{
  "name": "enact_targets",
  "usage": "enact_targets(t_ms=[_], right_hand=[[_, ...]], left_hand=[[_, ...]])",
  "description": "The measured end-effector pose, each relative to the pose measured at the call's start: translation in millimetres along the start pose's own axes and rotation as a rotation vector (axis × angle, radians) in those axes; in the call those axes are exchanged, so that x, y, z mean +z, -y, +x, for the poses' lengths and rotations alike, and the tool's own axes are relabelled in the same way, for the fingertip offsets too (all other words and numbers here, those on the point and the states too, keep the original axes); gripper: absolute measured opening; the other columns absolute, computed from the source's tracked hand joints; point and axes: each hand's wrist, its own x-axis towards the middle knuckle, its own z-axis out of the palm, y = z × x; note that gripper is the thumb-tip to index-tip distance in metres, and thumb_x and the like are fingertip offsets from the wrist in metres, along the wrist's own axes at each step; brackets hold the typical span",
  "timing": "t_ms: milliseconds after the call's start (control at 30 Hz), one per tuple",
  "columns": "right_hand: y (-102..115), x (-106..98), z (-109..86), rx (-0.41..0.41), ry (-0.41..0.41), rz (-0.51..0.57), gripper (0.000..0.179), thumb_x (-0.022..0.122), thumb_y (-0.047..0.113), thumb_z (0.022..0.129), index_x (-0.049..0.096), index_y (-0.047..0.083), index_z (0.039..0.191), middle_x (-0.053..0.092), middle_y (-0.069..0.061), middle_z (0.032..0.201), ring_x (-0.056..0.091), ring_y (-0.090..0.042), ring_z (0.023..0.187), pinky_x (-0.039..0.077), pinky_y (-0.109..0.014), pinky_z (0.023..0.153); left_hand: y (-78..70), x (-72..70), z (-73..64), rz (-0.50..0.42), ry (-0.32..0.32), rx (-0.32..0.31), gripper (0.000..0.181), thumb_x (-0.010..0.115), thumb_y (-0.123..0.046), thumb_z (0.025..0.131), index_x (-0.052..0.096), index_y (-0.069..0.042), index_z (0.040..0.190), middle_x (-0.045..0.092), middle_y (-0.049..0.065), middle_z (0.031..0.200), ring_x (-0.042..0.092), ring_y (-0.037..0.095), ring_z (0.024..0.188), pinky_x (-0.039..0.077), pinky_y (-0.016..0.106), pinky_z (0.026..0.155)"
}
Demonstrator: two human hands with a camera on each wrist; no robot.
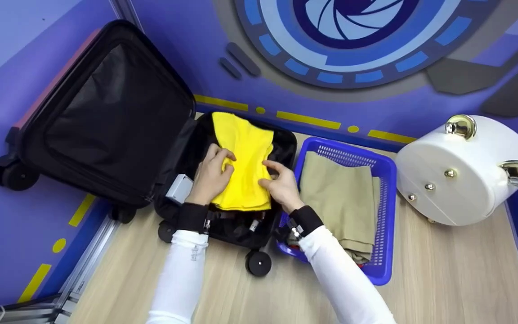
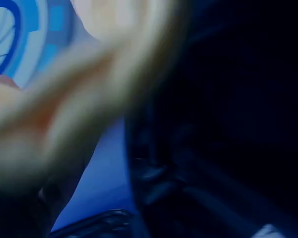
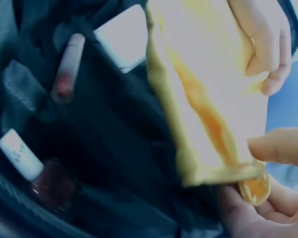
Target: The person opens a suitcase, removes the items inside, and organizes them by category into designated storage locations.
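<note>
A folded yellow cloth garment [image 1: 243,157] is held over the base of an opened black suitcase [image 1: 286,146]. My left hand [image 1: 212,173] grips its left edge, thumb and fingers bent over the fabric. On the opposite edge, my right hand [image 1: 282,185] pinches the garment; in the right wrist view the thumb lies above the fold and the fingers under it. Inside the suitcase are a white box [image 3: 124,38], a slim tube [image 3: 68,69] with a reddish end and a small dark bottle [image 3: 53,186] with a white cap. The left wrist view is dark and blurred.
Right of the suitcase stands a blue plastic basket [image 1: 389,216] with folded khaki cloth [image 1: 337,193] in it. A white rounded case [image 1: 448,175] with gold fittings sits farther right. The suitcase lid [image 1: 119,112] leans open at left. A purple wall [image 1: 187,40] rises behind.
</note>
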Motion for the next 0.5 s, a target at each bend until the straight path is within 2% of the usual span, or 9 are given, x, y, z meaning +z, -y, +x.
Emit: enact_targets(t_ms=[100,267,367,500], right_hand=[[9,-16,-6.9,-0.060,-0.076,0.040,0.057,0.068,-0.010,0.082,0.062,-0.002,0.138,0.070,-0.026,0.112,0.068,-0.020,0.085,0.056,-0.026,0.068],[27,-54,-26.5,-0.139,-0.137,0.106,0.056,0.065,-0.012,0.085,0.060,-0.004,0.140,0.064,-0.026,0.130,0.068,-0.023,0.092,0.058,-0.025,0.070],[36,-81,-41.3,-0.182,-0.151,0.117,0.056,0.065,-0.013,0.087,0.058,-0.004,0.142,0.060,-0.021,0.141,0.068,-0.023,0.097,0.060,-0.027,0.074],[41,-116,-62.5,-0.221,-0.186,0.112,0.056,0.065,-0.015,0.088,0.058,-0.003,0.143,0.059,-0.017,0.143,0.069,-0.020,0.100,0.060,-0.028,0.076]], left_hand=[[-14.0,-5.4,2.2,-0.035,-0.043,0.075,0.016,0.059,-0.002,0.098,0.068,-0.010,0.108,0.046,0.008,0.108,0.050,0.026,0.073,0.045,0.035,0.069],[-40.3,-7.8,5.8,-0.089,-0.121,0.230,0.019,0.055,0.003,0.098,0.069,-0.008,0.106,0.040,0.012,0.106,0.048,0.025,0.072,0.044,0.034,0.066],[-56.1,-4.1,7.7,-0.108,-0.159,0.321,0.021,0.054,0.005,0.098,0.070,-0.007,0.105,0.040,0.013,0.105,0.049,0.025,0.074,0.046,0.035,0.066],[-76.5,5.3,9.2,-0.129,-0.167,0.419,0.022,0.054,0.004,0.100,0.073,-0.007,0.104,0.045,0.014,0.106,0.054,0.026,0.082,0.050,0.034,0.071]])
